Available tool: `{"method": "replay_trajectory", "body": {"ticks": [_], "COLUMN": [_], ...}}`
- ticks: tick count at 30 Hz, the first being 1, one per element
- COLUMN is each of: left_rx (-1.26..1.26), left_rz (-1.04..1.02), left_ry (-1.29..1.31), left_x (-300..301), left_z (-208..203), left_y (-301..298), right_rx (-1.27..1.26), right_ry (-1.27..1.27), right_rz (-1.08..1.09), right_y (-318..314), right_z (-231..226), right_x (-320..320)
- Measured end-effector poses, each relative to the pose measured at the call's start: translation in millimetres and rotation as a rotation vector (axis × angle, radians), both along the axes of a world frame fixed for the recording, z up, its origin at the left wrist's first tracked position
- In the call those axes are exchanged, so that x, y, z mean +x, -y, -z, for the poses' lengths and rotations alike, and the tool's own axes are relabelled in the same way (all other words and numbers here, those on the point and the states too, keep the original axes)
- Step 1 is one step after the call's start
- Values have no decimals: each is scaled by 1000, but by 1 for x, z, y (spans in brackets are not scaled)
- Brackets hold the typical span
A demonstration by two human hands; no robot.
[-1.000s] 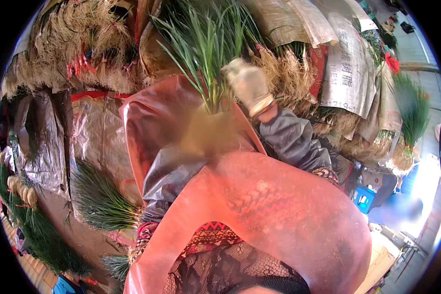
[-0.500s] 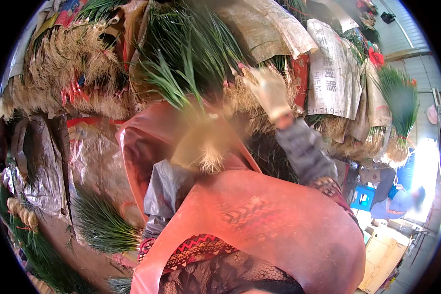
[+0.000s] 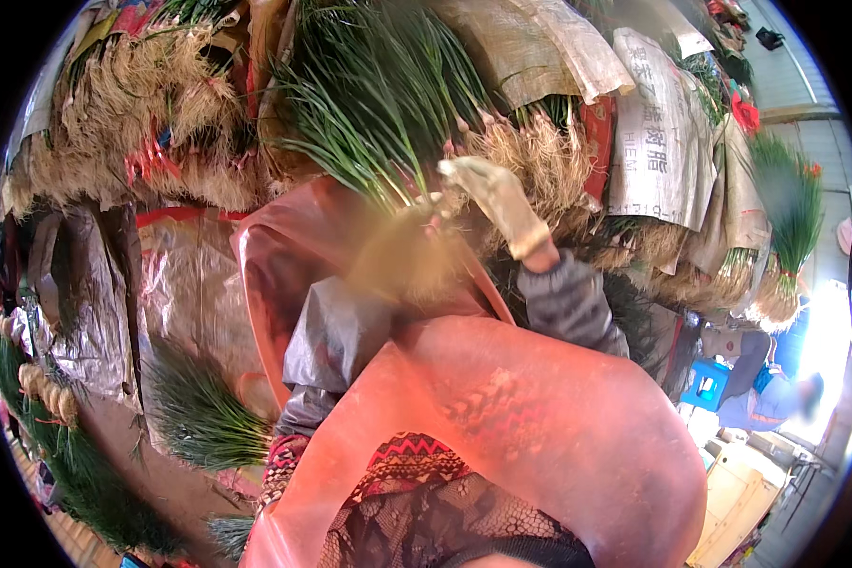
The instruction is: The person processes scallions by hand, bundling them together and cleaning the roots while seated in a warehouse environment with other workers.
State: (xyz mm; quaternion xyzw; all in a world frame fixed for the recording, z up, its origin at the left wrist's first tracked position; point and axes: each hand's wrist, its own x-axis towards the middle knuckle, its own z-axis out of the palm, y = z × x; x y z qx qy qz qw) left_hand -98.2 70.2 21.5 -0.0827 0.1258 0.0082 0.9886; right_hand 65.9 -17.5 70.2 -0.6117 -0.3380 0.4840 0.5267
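Right hand [image 3: 492,204]: covered by a pale glove, raised beside the stems, its fingers bent toward them; whether anything is pinched cannot be told.
Left hand [image 3: 398,248]: veiled by a hazy smear, just below the stems; how its fingers are set cannot be told.
Apron [image 3: 559,407]: worn across the lap, orange-red and partly see-through; its upper folds are spread beneath the hands.
Onions at the hands [image 3: 350,133]: placed above the left hand, past the apron folds; long, narrow green leaves are fanned toward the upper left and tapered to whitish stems, the lower ends being lost in the blur.
Loose bundle [image 3: 204,407]: laid at the left, near the left sleeve [image 3: 336,327], leaves pointed away.
Stacked onions [image 3: 530,142]: piled just beyond the right hand, with pale, stringy roots turned outward.
Brown sack [image 3: 530,47]: draped over that pile, so its leaves are partly hidden.
White sack [image 3: 658,133]: draped farther right; marked with large dark characters and smaller lettering.
Root heap [image 3: 151,104]: stacked at the upper left, dotted with red.
Tied bundle [image 3: 786,218]: stood upright at the far right, bound low.
Blue box [image 3: 703,383]: set near a seated person [image 3: 762,398], blurred in bright light.
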Motion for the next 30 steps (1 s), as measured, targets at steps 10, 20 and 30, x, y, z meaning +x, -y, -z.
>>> {"method": "replay_trajectory", "body": {"ticks": [10,20,30], "left_rx": [333,451,422], "left_rz": [22,-51,-55], "left_ry": [-254,-145,21], "left_x": [-14,-17,-15], "left_z": [-30,-29,-55], "left_y": [3,2,-4], "right_rx": [-245,-54,-832], "right_ry": [-261,-84,1219], "right_rz": [-109,108,-471], "right_y": [-28,-26,-4], "right_z": [5,15,37], "right_x": [-10,-16,34]}}
